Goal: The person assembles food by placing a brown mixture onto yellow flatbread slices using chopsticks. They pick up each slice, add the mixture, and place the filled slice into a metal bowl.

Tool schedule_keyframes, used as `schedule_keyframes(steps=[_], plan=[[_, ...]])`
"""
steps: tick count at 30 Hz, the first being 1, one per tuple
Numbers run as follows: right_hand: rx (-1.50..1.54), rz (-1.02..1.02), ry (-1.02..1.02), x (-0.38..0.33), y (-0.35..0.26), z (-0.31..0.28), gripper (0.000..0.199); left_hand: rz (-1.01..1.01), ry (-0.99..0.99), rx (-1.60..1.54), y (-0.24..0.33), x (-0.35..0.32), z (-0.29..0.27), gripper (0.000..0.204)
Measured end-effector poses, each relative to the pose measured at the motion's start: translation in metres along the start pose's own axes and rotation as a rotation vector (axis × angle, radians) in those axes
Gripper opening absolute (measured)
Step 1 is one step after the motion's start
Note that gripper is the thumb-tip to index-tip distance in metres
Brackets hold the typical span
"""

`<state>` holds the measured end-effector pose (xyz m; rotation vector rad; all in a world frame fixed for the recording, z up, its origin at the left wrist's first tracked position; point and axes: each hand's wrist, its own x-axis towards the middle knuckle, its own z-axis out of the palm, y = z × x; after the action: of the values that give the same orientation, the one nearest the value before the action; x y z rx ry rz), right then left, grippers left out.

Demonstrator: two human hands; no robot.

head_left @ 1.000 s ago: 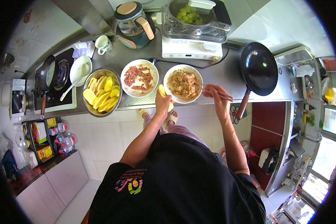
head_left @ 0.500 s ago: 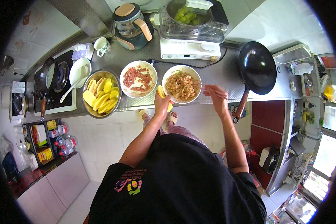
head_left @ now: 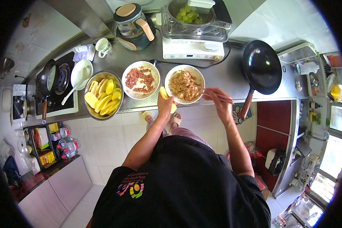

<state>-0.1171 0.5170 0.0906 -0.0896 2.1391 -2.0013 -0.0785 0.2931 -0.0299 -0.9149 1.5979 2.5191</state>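
My left hand [head_left: 165, 103] holds a yellow pepper piece [head_left: 163, 93] at the near edge of the counter, just left of a white bowl of brownish minced filling [head_left: 184, 84]. My right hand [head_left: 216, 97] grips a pair of chopsticks [head_left: 200, 89] whose tips reach into that filling. To the left stands a white bowl of red minced meat [head_left: 140, 79]. Further left is a metal bowl with several yellow pepper pieces [head_left: 102, 95].
A black wok [head_left: 262, 68] lies on the counter at the right. Behind the bowls are an induction cooker with a pot of green vegetables [head_left: 192, 17] and a kettle [head_left: 133, 24]. A stove with a pan [head_left: 51, 78], a white plate with a spoon [head_left: 79, 74] and a cup [head_left: 102, 46] are at the left.
The view shifted slightly. My right hand with the chopsticks stays at the filling bowl, and my left hand keeps the pepper piece beside it.
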Motion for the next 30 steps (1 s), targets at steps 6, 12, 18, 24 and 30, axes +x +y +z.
schedule_keyframes(steps=[6, 12, 18, 24, 30], plan=[[0.052, 0.151, 0.187, -0.024, 0.014, -0.008, 0.025, 0.021, -0.040, -0.013, -0.001, 0.002, 0.001, 0.038], [0.464, 0.123, 0.291, -0.017, 0.036, 0.023, 0.030, 0.024, -0.036, 0.066, 0.007, 0.000, 0.000, 0.041], [0.526, 0.125, 0.152, 0.005, 0.046, 0.036, 0.030, 0.068, -0.049, -0.038, 0.005, -0.002, 0.003, 0.040], [0.134, 0.105, 0.091, 0.016, 0.051, 0.007, 0.032, 0.024, 0.004, 0.003, 0.004, -0.004, 0.004, 0.036], [-0.002, 0.131, -0.116, -0.010, 0.018, -0.005, 0.026, 0.026, 0.024, -0.016, 0.003, -0.004, 0.007, 0.038]])
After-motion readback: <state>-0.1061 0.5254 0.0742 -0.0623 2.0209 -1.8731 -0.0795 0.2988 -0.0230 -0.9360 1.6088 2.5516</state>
